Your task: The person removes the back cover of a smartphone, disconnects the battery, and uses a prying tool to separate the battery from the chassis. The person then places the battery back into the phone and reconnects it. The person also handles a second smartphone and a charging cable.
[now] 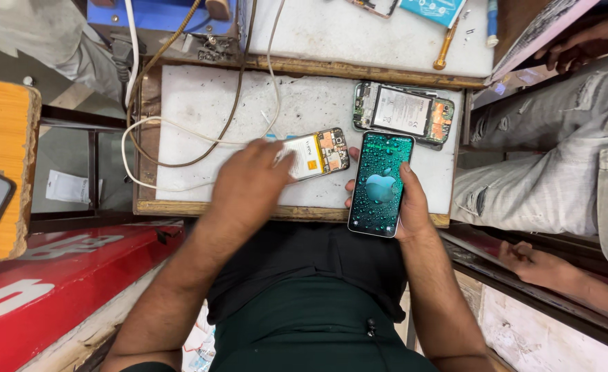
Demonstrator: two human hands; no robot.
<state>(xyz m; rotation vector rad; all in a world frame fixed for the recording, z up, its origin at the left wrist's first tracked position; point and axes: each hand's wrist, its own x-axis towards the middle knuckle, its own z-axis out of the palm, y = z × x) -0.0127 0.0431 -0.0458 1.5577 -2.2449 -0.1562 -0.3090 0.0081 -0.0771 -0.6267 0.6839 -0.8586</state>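
Left hand (249, 182): laid palm-down on the opened phone (316, 155) near the counter's (200, 103) front edge; its grip is hidden, so I cannot tell how far closed.
Right hand (409, 207): grip wrapped round the lit phone (380, 183), held upright over the front edge, thumb on its left side.
Second opened phone (404, 114): far right corner, untouched.
Cables (180, 141): looped across the left half.
Advice: steady the opened phone flat; keep the lit phone gripped firmly by its edges.

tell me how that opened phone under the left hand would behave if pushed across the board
The opened phone lies flat on the white board, so it would likely slide, not tip. Its exposed battery and circuit board look fragile. The left hand partly covers it.
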